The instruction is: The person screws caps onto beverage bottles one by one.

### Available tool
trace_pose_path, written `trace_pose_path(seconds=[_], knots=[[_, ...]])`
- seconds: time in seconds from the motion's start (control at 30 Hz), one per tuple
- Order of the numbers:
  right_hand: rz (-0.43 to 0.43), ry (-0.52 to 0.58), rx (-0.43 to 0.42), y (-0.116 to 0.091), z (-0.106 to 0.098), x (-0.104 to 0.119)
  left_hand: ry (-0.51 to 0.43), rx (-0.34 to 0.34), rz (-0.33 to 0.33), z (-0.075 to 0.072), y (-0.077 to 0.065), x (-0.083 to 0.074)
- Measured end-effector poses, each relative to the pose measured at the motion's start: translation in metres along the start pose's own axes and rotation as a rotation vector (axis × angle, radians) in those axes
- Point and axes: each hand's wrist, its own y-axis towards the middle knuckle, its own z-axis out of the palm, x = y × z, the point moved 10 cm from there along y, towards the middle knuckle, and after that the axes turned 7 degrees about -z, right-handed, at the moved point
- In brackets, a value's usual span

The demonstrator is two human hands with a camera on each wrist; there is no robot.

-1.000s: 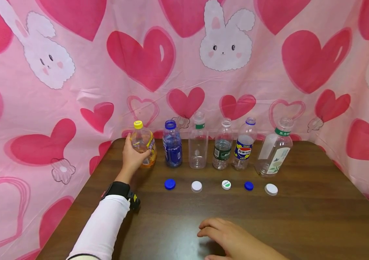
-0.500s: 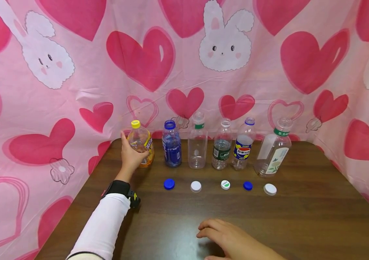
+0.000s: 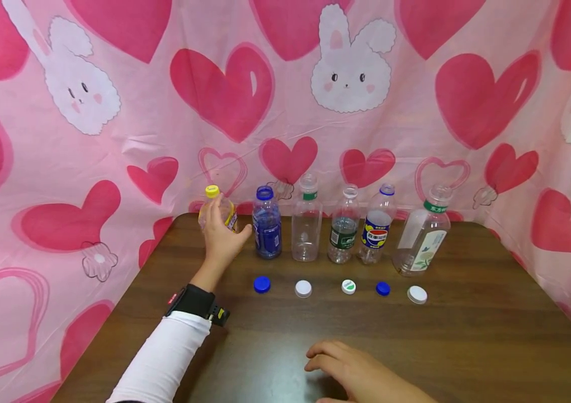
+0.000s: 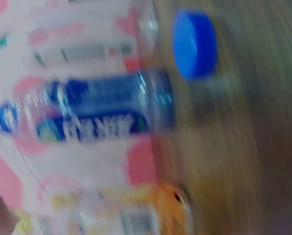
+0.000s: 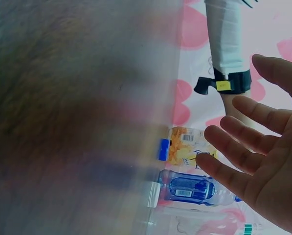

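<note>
My left hand [image 3: 222,235] is raised in front of the yellow-capped bottle [image 3: 228,212] at the left end of a row. Its fingers are extended and the thumb stands apart; whether a fingertip touches the bottle cannot be told. The blue bottle [image 3: 267,232], uncapped, stands just right of that hand. In the blurred left wrist view, the same blue bottle [image 4: 101,105] and a blue cap [image 4: 195,45] appear. Low over the near part of the table, my right hand [image 3: 353,369] holds nothing; the right wrist view shows its fingers [image 5: 238,149] spread and relaxed.
Several more uncapped bottles continue the row: a tall clear one [image 3: 307,229], a green-labelled one [image 3: 343,232], a Pepsi bottle [image 3: 377,229] and a large square one [image 3: 423,238]. Loose caps lie before them, including a white cap [image 3: 303,289]. Behind the brown table [image 3: 275,330] hangs a pink curtain [image 3: 285,101].
My left hand has let go of the yellow-capped bottle's side and moved right and up, now in front of it. The bottle stays upright, and my right hand is nearly still.
</note>
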Motion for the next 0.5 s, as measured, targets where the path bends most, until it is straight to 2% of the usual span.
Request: trace_pose_path(seconds=[0.07, 0.2, 0.3, 0.5], knots=[[0.021, 0.021, 0.017, 0.0, 0.002, -0.002, -0.034, 0.082, -0.038, 0.017, -0.002, -0.006], [0.045, 0.053, 0.034, 0.0, 0.004, -0.004, -0.012, 0.228, -0.155, 0.05, 0.0, 0.0], [0.04, 0.056, 0.043, 0.0, 0.006, -0.005, 0.038, 0.257, -0.199, 0.063, 0.005, 0.012], [0.027, 0.059, 0.06, -0.001, 0.011, -0.006, 0.024, 0.266, -0.22, 0.074, 0.011, 0.026]])
